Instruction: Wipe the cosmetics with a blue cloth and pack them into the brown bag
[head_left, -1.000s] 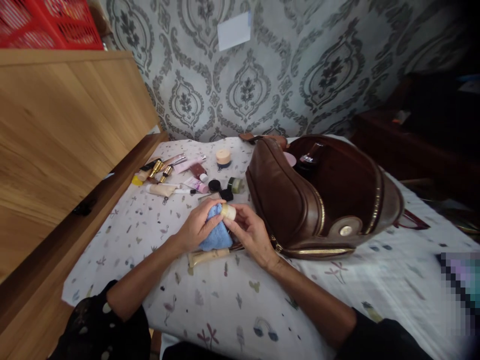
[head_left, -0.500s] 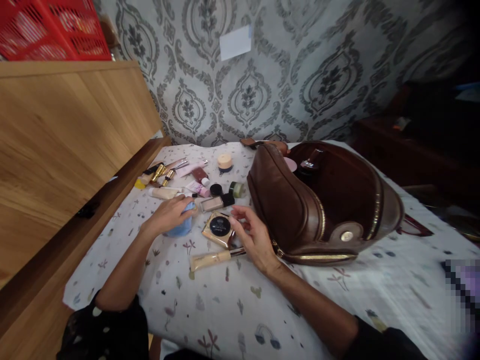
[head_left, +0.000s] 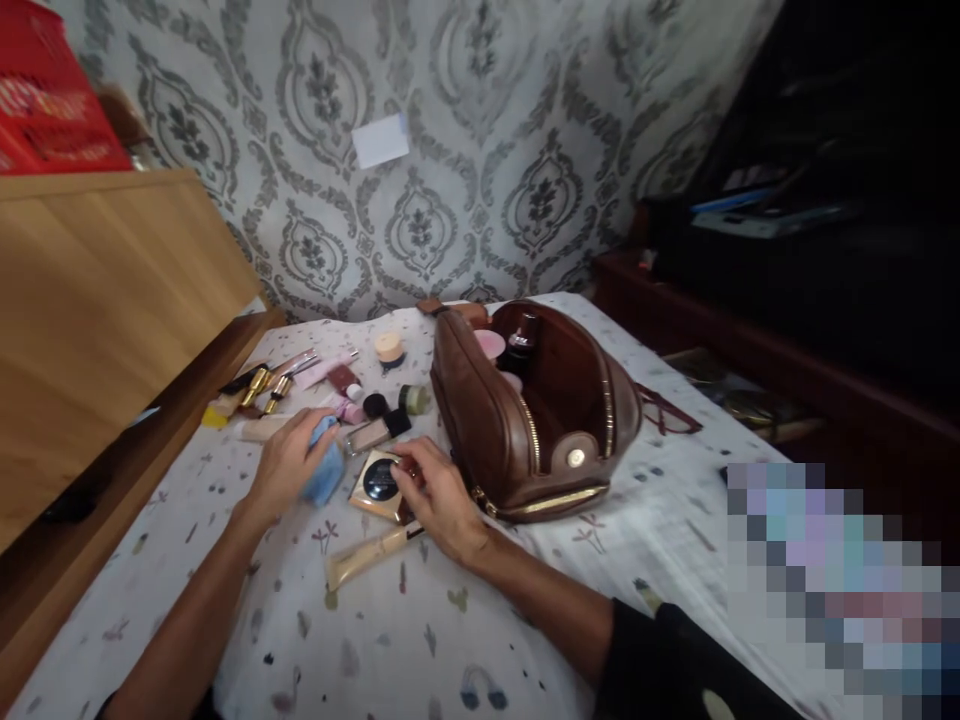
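Left of the brown bag (head_left: 480,430), left hand (head_left: 283,462) curled around the blue cloth (head_left: 325,474), steady the gold compact (head_left: 377,483) by its edges with the half-curled right hand (head_left: 448,508), grip unclear.

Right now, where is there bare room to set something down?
Bare printed sheet lies between the forearms, nearer than the beige tube, and right of the brown bag, nearer than the dark red frame. Crowded: left of the bag, with gold compact, cosmetics, blue cloth, left hand, right hand.
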